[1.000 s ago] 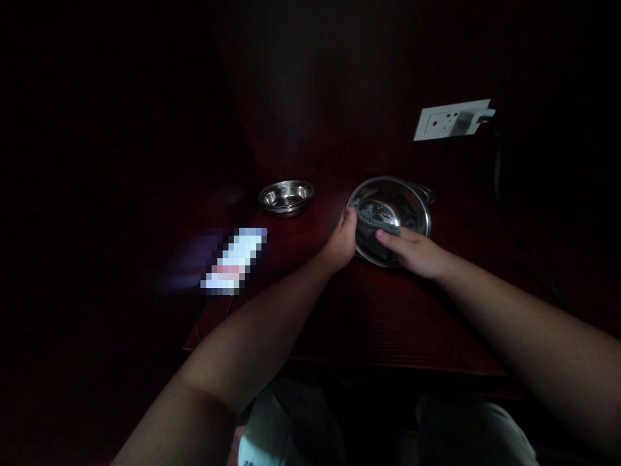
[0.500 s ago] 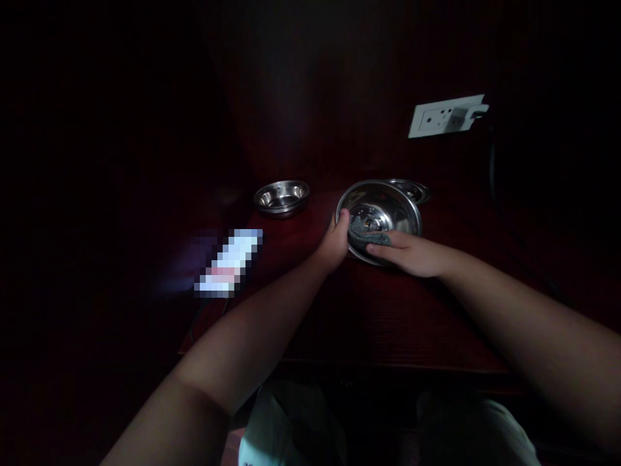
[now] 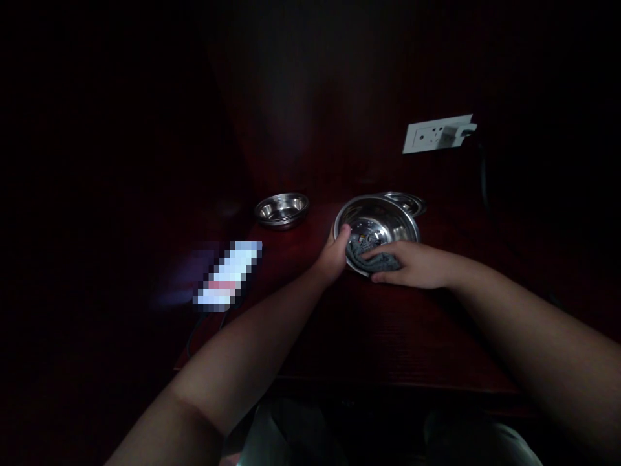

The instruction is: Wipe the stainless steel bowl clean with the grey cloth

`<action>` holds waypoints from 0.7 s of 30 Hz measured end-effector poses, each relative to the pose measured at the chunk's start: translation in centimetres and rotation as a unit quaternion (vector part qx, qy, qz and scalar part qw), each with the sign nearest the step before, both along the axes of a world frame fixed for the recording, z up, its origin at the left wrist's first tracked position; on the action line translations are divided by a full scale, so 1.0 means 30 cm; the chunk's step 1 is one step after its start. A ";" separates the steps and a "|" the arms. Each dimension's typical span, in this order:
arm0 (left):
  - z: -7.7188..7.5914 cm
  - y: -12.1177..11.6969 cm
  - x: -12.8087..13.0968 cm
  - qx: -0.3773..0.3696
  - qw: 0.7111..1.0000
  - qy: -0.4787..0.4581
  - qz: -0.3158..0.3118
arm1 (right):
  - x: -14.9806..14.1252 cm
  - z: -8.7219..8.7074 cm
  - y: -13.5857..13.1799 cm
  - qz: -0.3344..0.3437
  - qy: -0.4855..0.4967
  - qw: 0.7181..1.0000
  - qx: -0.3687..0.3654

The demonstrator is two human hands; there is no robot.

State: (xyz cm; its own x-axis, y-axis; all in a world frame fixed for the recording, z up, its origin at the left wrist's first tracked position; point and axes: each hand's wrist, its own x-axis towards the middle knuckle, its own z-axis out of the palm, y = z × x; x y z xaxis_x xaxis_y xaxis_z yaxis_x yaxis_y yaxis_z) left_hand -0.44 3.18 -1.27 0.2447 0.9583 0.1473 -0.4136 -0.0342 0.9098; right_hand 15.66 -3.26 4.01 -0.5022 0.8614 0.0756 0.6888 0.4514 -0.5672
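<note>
A shiny steel bowl (image 3: 395,223) is tilted with its mouth towards me, over a dark red table. My left hand (image 3: 334,252) grips its left rim, the thumb lying over the edge and the other fingers hidden behind the wall. Closed on a grey-green cloth (image 3: 376,261), my right hand (image 3: 412,262) presses it against the bowl's near inner wall and rim. Behind the bowl, partly covered by it, lies a shallow steel dish or lid (image 3: 412,204).
Another steel bowl (image 3: 282,210) stands at the back left. A phone with a blurred, lit screen (image 3: 229,277) is at the left, a cable by it. On the wall at right is a socket plate (image 3: 436,134) with a plugged-in charger. The table's front edge (image 3: 388,382) runs near my knees.
My right hand has shifted the cloth slightly along the bowl's near side, and its fingers are placed differently. The left hand keeps its grip. The whole view has shifted, so things appear lower.
</note>
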 end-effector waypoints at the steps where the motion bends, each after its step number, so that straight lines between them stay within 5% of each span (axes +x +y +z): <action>1: 0.003 -0.004 -0.001 0.002 1.000 0.002 0.000 | 0.003 -0.001 0.002 -0.004 -0.004 1.000 -0.002; 21: 0.048 -0.048 -0.032 -0.049 0.997 0.043 -0.044 | 0.003 -0.024 0.030 -0.028 0.061 0.998 0.013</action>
